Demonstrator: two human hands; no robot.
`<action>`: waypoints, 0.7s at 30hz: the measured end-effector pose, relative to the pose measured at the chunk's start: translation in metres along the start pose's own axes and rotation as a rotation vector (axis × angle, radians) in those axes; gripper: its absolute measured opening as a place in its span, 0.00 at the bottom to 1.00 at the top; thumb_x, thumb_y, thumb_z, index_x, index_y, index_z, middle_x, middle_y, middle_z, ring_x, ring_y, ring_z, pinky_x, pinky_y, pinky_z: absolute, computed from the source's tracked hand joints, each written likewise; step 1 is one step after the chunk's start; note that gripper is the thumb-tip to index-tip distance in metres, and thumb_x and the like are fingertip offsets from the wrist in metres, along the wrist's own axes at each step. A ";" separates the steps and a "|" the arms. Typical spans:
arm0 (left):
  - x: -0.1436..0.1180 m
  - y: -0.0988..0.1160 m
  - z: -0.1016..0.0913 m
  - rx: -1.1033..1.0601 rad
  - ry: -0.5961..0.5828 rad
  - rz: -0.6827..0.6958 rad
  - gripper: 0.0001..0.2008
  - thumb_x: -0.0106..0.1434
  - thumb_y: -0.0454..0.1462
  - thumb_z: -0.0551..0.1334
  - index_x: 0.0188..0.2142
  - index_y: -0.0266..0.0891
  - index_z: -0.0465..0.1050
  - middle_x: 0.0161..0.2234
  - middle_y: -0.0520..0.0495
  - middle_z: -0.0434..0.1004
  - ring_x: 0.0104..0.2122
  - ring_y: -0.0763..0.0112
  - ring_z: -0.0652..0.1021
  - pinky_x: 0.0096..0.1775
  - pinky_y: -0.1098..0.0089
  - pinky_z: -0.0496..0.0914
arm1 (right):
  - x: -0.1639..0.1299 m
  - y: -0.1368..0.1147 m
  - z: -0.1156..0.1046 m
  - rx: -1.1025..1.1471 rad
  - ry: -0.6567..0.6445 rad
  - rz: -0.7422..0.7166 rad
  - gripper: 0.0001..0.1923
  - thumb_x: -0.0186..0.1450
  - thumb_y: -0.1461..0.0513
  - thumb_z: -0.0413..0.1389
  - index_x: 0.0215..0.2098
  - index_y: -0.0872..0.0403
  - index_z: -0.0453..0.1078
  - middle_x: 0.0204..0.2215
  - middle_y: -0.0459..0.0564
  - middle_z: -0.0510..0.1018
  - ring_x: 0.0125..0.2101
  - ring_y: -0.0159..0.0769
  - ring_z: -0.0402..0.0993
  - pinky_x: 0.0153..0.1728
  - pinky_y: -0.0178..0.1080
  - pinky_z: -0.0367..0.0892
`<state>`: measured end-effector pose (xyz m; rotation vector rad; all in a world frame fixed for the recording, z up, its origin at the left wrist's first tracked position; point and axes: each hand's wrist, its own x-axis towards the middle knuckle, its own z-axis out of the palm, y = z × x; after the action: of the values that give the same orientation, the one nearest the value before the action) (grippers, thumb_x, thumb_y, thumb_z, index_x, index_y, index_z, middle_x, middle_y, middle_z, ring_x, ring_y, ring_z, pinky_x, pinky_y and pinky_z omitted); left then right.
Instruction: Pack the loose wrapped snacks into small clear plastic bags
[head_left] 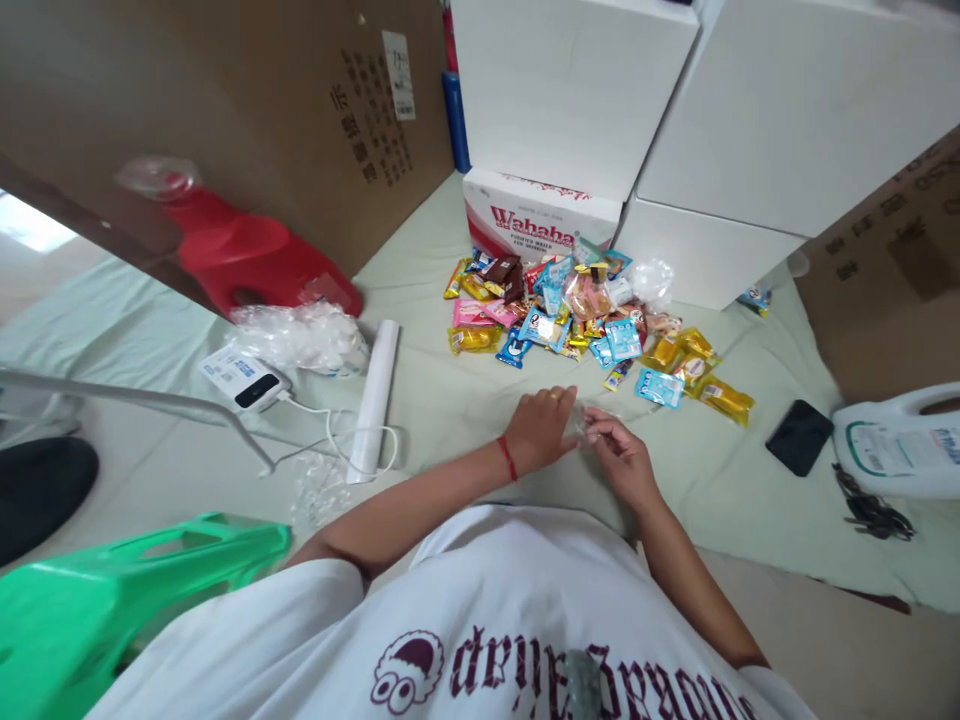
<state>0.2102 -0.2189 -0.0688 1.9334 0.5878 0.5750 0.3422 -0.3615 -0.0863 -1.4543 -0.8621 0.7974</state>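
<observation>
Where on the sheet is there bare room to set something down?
Bare sheet lies between the white roll and snack pile, and between the right hand and black phone. Crowded: the pile itself, and around the charger cable.

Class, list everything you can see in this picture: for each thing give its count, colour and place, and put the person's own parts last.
snack packets: many, mixed colours, heaped mid-floor
Wahaha box: one, white and red, behind the heap
large boxes: three, white, stacked at back
cardboard sheets: two, brown, left and right edges
stools: red at left, green in the near-left corner
paper roll: one, white, left of centre
phone: one, black, right
clear bag: one, transparent, between both hands
left hand: red wrist cord, on the bag
right hand: pinching the bag
</observation>
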 end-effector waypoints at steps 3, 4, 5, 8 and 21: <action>0.008 -0.027 -0.005 -0.202 -0.152 -0.211 0.15 0.56 0.48 0.71 0.31 0.39 0.78 0.25 0.48 0.74 0.28 0.65 0.75 0.33 0.69 0.66 | -0.001 0.003 -0.012 -0.039 0.100 -0.006 0.12 0.63 0.50 0.66 0.35 0.49 0.79 0.50 0.53 0.81 0.52 0.44 0.75 0.56 0.46 0.68; 0.011 -0.035 -0.008 -0.289 -0.126 -0.280 0.15 0.57 0.49 0.70 0.29 0.39 0.78 0.22 0.51 0.70 0.23 0.70 0.70 0.29 0.71 0.62 | -0.003 0.006 -0.016 -0.032 0.156 0.017 0.13 0.63 0.49 0.66 0.36 0.49 0.79 0.47 0.52 0.82 0.48 0.42 0.76 0.54 0.45 0.69; 0.013 -0.042 -0.012 -0.370 -0.042 -0.349 0.16 0.58 0.50 0.69 0.28 0.38 0.77 0.20 0.53 0.68 0.21 0.74 0.66 0.26 0.73 0.58 | -0.006 0.010 -0.020 -0.012 0.217 0.052 0.14 0.62 0.49 0.67 0.36 0.50 0.79 0.43 0.51 0.82 0.44 0.41 0.76 0.51 0.44 0.70; 0.014 -0.057 -0.014 -0.506 0.306 -0.521 0.16 0.61 0.50 0.66 0.29 0.39 0.73 0.17 0.59 0.60 0.16 0.78 0.58 0.21 0.75 0.51 | -0.027 0.024 -0.031 0.076 0.393 0.209 0.19 0.59 0.46 0.68 0.36 0.51 0.77 0.32 0.46 0.78 0.34 0.36 0.73 0.41 0.41 0.73; 0.001 -0.063 0.004 -0.279 0.385 -0.488 0.14 0.67 0.45 0.58 0.29 0.40 0.73 0.20 0.56 0.63 0.23 0.73 0.67 0.27 0.73 0.61 | -0.006 0.022 -0.079 -0.486 0.384 0.344 0.49 0.55 0.38 0.63 0.66 0.56 0.64 0.46 0.57 0.82 0.45 0.46 0.78 0.46 0.45 0.72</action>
<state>0.2044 -0.1965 -0.1280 1.3546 1.1209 0.6725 0.4094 -0.4053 -0.1040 -2.1433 -0.5329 0.5411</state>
